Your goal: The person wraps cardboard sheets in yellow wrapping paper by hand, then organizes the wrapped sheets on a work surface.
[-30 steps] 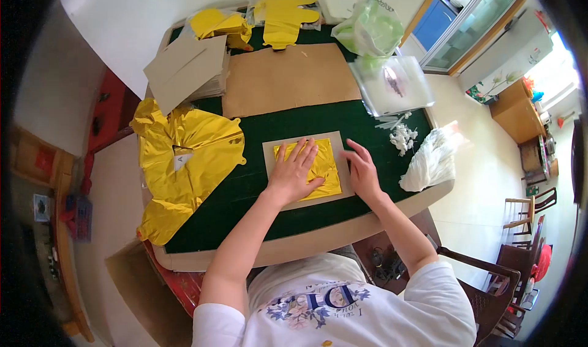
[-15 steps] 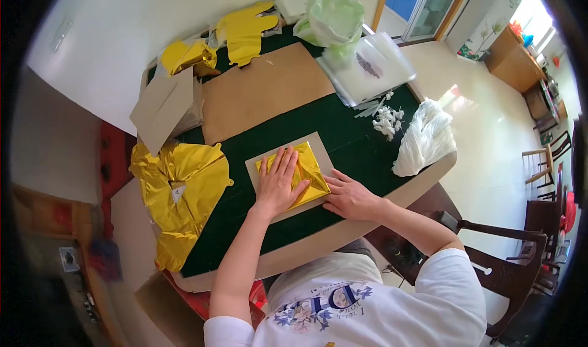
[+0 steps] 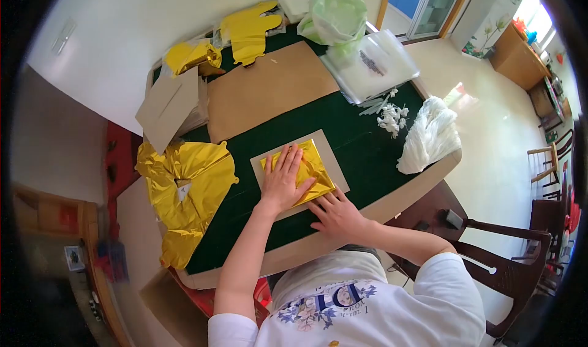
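Note:
A folded gold foil piece (image 3: 315, 170) lies on a grey-beige card (image 3: 335, 163) on the green tabletop (image 3: 257, 249). My left hand (image 3: 281, 180) rests flat on the foil's left part, fingers stretched and thumb apart. Spread fingers of my right hand (image 3: 338, 214) touch the lower right edge of the foil and card. To the left, a large crumpled gold foil sheet (image 3: 202, 188) hangs partly over the table edge.
Brown cardboard (image 3: 269, 90) lies behind, with stacked cards (image 3: 168, 108) at its left. Clear plastic sleeves (image 3: 370, 65), a green-white bag (image 3: 334, 16), white ties (image 3: 392, 119) and a white string bundle (image 3: 432, 135) are at the right. A wooden chair (image 3: 508, 261) stands right.
My right hand has moved a little left and toward my body, along the lower edge of the foil. My left hand stays on the foil. The view has shifted slightly.

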{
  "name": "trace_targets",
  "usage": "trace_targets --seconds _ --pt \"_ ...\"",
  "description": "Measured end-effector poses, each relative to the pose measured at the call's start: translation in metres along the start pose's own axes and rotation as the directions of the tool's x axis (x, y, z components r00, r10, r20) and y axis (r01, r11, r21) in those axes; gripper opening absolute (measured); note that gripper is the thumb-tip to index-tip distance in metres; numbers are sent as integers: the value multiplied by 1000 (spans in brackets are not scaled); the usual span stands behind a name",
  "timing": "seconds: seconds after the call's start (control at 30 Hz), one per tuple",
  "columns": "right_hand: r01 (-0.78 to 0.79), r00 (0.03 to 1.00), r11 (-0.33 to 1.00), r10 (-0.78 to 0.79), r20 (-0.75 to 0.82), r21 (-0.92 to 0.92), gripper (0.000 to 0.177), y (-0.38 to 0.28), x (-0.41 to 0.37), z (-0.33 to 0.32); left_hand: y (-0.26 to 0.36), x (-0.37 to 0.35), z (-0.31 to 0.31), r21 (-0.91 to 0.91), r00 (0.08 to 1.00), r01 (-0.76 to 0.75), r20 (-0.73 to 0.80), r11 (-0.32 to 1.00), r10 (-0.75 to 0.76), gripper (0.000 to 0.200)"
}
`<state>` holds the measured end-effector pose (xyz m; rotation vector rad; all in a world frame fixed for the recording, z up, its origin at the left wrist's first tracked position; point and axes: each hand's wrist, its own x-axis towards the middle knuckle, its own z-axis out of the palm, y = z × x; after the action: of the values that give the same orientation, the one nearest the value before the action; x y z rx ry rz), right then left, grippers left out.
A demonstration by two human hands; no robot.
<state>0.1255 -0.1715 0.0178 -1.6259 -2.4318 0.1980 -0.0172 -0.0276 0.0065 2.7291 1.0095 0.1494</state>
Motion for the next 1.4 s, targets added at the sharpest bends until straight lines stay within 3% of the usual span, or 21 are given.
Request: trace_targets --seconds 0.07,0.17,0.27,0.33,0.43,0.5,0.6,0.73,1.03,1.13,1.4 --pt "-4 999 1000 4 32 15 52 -10 -12 -19 0 0 0 -10 1000 4 -4 1000 -4 78" --pt "168 980 986 -166 107 -10 49 -12 -29 -36 0 0 1 -12 1000 5 -20 1000 -5 80" --pt "73 980 941 -129 151 330 50 -11 -14 -63 2 1 -3 13 999 31 27 999 -31 81" --pt "19 997 946 5 -75 323 51 1 14 -65 3 0 -4 30 997 44 55 999 -46 81" --pt "-28 919 916 180 -350 400 53 15 69 -41 6 1 -7 89 992 52 107 995 -62 80" --pt "-32 910 933 175 -375 358 54 14 96 -11 12 2 -20 186 975 64 197 980 -101 79" --pt "-96 915 930 223 -337 356 54 21 107 13 6 -2 -9 259 994 0 104 966 -28 73" --pt "-140 914 906 273 -300 400 54 26 104 22 2 -2 -1 126 1000 10 16 992 -12 65" --pt "-201 913 934 288 -290 295 50 41 93 23 6 2 -6 1 995 90 49 996 -90 60" --pt "-268 896 916 350 -272 298 49 42 93 29 -1 2 6 -51 996 22 -80 998 -26 60" --pt "-336 916 942 325 -236 -6 53 36 93 23 -15 -14 2 46 979 178 -111 983 -172 61"
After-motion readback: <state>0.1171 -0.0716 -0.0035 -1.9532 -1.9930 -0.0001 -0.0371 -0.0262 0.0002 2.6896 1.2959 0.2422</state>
